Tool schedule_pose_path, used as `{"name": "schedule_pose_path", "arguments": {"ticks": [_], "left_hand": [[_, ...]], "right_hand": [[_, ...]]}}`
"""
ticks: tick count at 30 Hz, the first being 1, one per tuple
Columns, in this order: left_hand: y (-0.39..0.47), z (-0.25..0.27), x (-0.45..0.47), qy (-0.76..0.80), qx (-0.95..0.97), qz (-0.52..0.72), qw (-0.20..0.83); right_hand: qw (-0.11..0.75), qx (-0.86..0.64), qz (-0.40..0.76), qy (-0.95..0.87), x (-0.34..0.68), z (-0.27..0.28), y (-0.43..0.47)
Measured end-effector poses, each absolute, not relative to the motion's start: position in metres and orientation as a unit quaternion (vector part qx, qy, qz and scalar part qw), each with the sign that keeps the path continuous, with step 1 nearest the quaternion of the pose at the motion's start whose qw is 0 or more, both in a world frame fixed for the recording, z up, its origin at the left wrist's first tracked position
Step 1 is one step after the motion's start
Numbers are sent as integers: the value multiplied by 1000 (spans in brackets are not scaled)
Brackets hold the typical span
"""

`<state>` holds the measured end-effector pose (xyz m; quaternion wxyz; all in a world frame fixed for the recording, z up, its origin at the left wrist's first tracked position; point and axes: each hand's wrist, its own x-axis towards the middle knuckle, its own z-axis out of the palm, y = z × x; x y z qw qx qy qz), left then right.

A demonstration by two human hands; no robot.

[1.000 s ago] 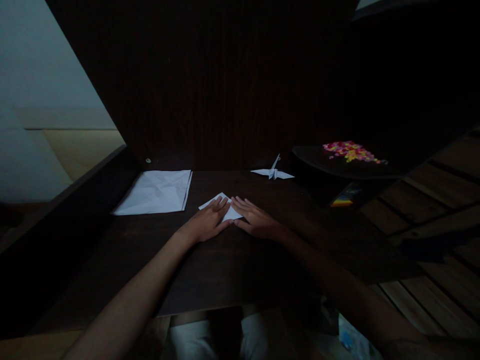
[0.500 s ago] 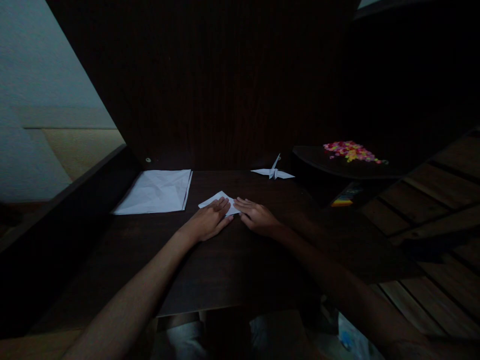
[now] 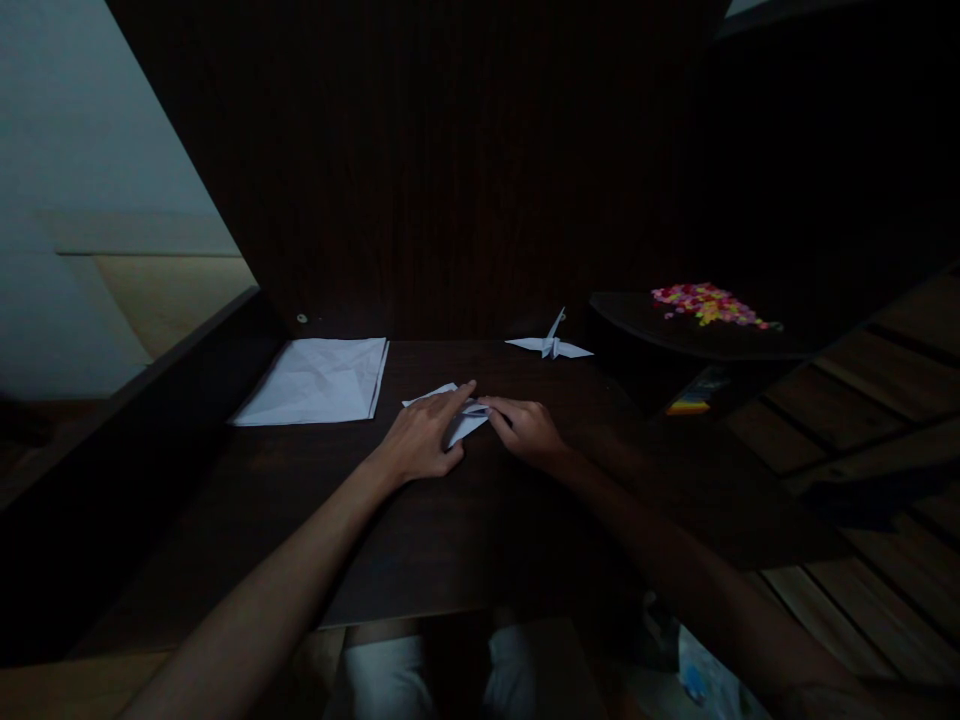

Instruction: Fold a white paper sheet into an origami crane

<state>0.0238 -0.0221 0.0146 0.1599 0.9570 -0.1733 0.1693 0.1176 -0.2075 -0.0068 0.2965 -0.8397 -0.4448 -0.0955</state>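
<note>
A small folded sheet of white paper (image 3: 466, 424) lies on the dark desk in front of me, one layer lifted a little at its right side. My left hand (image 3: 424, 437) rests over its left part, fingers stretched out and thumb spread away, pressing it to the desk. At the paper's right tip, my right hand (image 3: 523, 428) is closed in a pinch on the edge between thumb and fingers. Part of the paper is hidden beneath the left hand. Beyond the hands stands a finished white origami crane (image 3: 551, 346) with wings spread.
To the left lies a stack of white paper sheets (image 3: 315, 380), creased on top. Colourful small pieces (image 3: 709, 303) are heaped on a dark corner shelf (image 3: 637, 318) at the right. A dark side panel (image 3: 135, 440) bounds the desk on the left, and a tall back panel rises behind.
My right fingers have gone from lying flat to pinching the paper's right tip, and a layer there is now raised. The left hand has turned slightly, its index finger pointing further up.
</note>
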Motion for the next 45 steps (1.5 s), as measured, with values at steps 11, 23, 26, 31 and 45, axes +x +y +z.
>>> {"name": "schedule_pose_path", "arguments": {"ticks": [11, 23, 26, 31, 45], "left_hand": [[-21, 12, 29, -180, 953, 208, 127], [-18, 10, 29, -107, 921, 271, 258], [-21, 16, 27, -62, 890, 291, 346], [-21, 26, 26, 23, 825, 276, 492], [-33, 20, 31, 75, 623, -11, 779]], "right_hand": [[334, -816, -117, -457, 114, -4, -208], [418, -805, -228, -355, 112, 11, -212], [476, -786, -235, -317, 112, 13, -216], [547, -763, -155, -308, 119, 4, -213], [666, -684, 160, -253, 113, 12, -205]]}}
